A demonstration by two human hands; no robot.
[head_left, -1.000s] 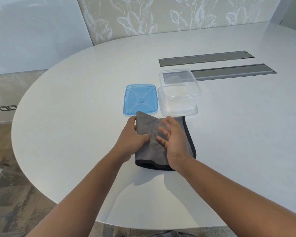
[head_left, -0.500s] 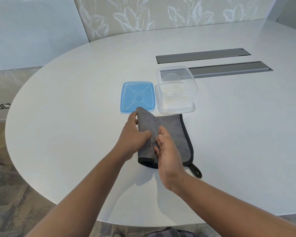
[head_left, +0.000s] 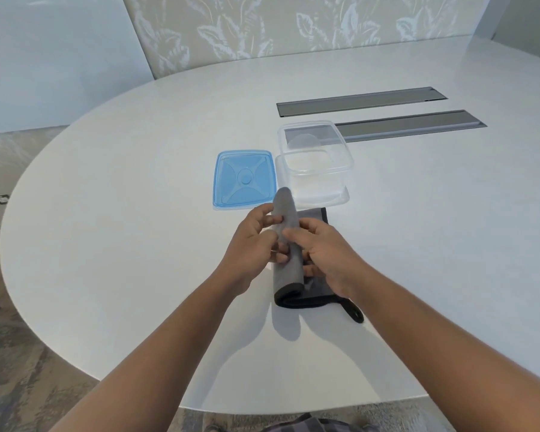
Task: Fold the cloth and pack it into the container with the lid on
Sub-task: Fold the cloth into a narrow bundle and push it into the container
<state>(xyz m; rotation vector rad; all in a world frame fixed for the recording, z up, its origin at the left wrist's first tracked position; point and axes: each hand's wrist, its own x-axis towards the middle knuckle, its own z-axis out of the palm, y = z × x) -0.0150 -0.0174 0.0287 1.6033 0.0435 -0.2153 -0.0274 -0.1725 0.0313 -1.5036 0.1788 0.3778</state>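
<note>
A grey cloth (head_left: 289, 269) with black trim lies on the white table, its left part rolled up into a long ridge. My left hand (head_left: 256, 244) grips that roll from the left and my right hand (head_left: 325, 251) holds it from the right, fingers curled against it. A black hanging loop sticks out at the cloth's near right corner. Just beyond the cloth stands the clear square container (head_left: 317, 169), open. Its blue lid (head_left: 245, 179) lies flat to the left of it.
The white oval table (head_left: 138, 213) has two long grey cable slots (head_left: 360, 101) behind the container. A patterned wall panel stands beyond the far edge. Patterned carpet shows below the near and left edges.
The cloth's left side has been lifted and rolled toward the right into a raised ridge. Both hands have closed on it from either side. The loop at the near corner has come into sight.
</note>
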